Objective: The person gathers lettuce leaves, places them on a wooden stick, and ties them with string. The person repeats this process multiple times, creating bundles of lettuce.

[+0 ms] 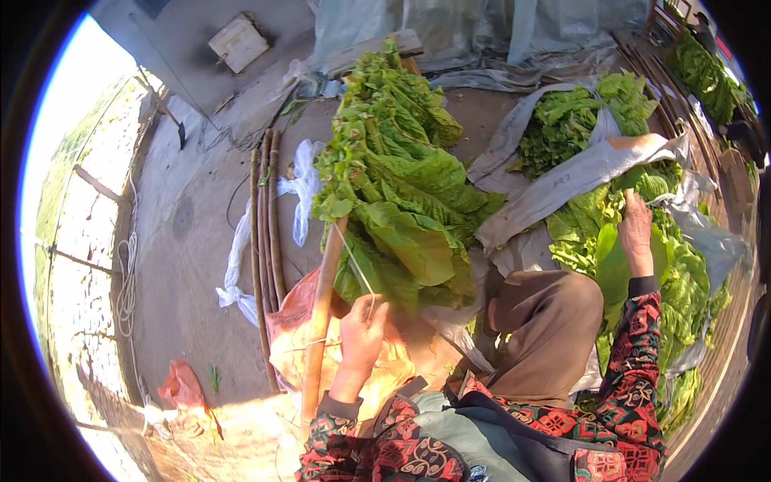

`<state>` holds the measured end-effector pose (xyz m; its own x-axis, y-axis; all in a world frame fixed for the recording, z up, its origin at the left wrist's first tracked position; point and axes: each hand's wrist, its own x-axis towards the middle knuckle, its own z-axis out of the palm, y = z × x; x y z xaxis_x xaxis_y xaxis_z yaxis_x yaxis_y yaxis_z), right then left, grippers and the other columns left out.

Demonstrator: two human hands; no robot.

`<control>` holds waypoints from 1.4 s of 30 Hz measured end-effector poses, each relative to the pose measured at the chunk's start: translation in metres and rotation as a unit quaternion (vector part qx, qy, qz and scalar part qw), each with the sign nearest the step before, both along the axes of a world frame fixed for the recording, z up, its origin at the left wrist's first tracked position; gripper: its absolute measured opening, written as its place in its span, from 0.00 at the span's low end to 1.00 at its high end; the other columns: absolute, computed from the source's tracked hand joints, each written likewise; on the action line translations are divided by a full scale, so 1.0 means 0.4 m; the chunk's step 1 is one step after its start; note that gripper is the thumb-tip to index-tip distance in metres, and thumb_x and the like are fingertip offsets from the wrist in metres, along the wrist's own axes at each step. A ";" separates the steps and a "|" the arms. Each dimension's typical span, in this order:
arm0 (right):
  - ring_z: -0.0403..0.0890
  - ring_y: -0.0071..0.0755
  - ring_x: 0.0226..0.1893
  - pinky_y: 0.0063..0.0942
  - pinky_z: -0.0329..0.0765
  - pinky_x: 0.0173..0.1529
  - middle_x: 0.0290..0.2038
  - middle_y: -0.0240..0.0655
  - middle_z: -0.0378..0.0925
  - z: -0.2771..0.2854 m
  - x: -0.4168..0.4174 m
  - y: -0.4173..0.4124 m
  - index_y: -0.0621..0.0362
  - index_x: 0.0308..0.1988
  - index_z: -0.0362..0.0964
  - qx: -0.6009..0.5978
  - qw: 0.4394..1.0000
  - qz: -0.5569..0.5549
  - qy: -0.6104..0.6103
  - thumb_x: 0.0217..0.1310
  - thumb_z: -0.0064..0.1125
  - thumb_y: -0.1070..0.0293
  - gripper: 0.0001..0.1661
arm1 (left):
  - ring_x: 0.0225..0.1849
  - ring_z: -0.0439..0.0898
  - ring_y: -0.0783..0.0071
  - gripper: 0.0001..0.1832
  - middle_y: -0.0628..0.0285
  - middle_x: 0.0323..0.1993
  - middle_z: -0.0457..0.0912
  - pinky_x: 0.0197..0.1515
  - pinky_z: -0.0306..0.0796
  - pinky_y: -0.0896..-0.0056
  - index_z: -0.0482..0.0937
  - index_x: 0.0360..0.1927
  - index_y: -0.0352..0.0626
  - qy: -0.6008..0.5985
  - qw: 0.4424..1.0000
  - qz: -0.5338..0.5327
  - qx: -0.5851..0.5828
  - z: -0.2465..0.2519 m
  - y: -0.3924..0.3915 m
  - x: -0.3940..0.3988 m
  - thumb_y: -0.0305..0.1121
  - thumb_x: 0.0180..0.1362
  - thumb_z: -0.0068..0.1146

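Observation:
My left hand (364, 331) pinches a string (358, 259) that runs up to a wooden pole (324, 295), just left of the hand. Large green leaves (409, 229) hang in a dense row along the pole's upper part, their stems at the pole and their blades spread to the right. My right hand (636, 226) is at a heap of loose green leaves (686, 271) on the right, with its fingers on the stem end of a broad leaf (614, 259). A white woven sack strip (578, 175) lies across the heap.
Several thin poles (274, 223) lie on the concrete floor left of the leaf row, beside white plastic bags (302, 193). An orange-red bag (295, 301) lies under the wooden pole. Plastic sheeting (482, 30) hangs at the back. A coiled rope (126, 277) is at the left edge.

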<state>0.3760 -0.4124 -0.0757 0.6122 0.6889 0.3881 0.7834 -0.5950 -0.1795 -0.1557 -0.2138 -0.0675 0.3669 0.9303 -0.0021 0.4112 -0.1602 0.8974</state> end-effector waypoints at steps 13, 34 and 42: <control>0.74 0.63 0.54 0.45 0.77 0.54 0.63 0.58 0.56 0.195 -0.957 0.441 0.58 0.75 0.36 -0.042 0.800 0.509 0.314 0.46 0.70 0.72 0.64 | 0.36 0.77 0.81 0.20 0.64 0.37 0.81 0.40 0.73 0.78 0.76 0.49 0.34 -0.270 0.954 -0.081 -0.106 0.049 0.039 -0.023 0.28 0.53 0.69; 0.76 0.37 0.38 0.37 0.71 0.47 0.34 0.32 0.73 0.107 -0.882 0.680 0.52 0.43 0.71 0.026 0.857 0.484 -0.176 0.58 0.50 0.65 0.12 | 0.37 0.85 0.53 0.14 0.56 0.35 0.86 0.39 0.79 0.63 0.83 0.47 0.48 0.051 0.920 -0.250 0.298 0.239 0.056 -0.047 0.24 0.58 0.59; 0.78 0.62 0.46 0.49 0.74 0.49 0.43 0.53 0.78 0.016 -0.930 0.705 0.59 0.53 0.67 0.107 0.850 0.416 0.305 0.57 0.61 0.70 0.24 | 0.36 0.84 0.50 0.06 0.53 0.32 0.85 0.36 0.76 0.56 0.77 0.41 0.47 0.060 0.978 -0.105 0.169 0.049 0.541 -0.147 0.34 0.64 0.57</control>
<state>0.0042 -0.1304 -0.0693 0.0800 0.9353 0.3446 0.6386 0.2173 -0.7382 -0.2146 0.0028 -0.0478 0.5662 0.7893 0.2377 0.4368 -0.5318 0.7255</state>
